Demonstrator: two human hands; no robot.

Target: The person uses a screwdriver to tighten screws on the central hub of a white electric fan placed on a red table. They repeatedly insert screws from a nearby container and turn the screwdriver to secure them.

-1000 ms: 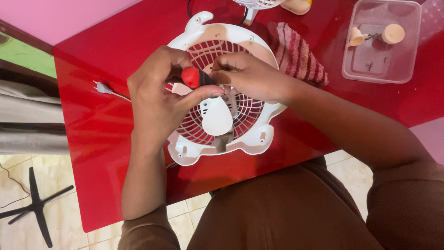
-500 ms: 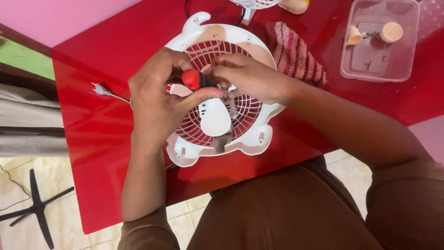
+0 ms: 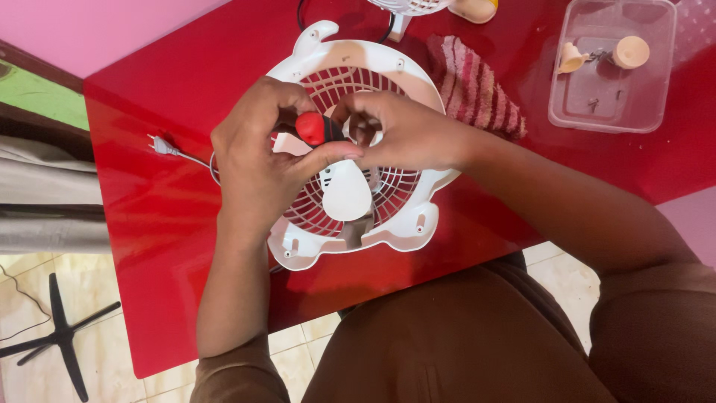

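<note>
Nearest to the camera is the person's brown clothing, and just beyond it begins the glossy red table (image 3: 149, 246). On the table lies a small white plastic fan housing with a round red-and-white grille (image 3: 350, 149), flat on its back. Both hands are above its centre. The left hand (image 3: 261, 164) is closed around a screwdriver with a red and black handle (image 3: 317, 128); the thumb and the curled fingers grip the handle, which stands over the grille. The right hand (image 3: 406, 134) is half closed, its fingertips touching the same handle and the middle of the fan; whether it pinches anything small I cannot tell. A white blade (image 3: 345, 190) shows under the hands. A white power plug (image 3: 160, 144) with its cord lies to the left of the housing. Behind the fan is a folded red striped cloth (image 3: 473, 89). Farther right stands a clear plastic rectangular box (image 3: 611, 67). Inside it are two cream plastic caps (image 3: 632, 52) and some small dark screws (image 3: 593, 104).
</note>
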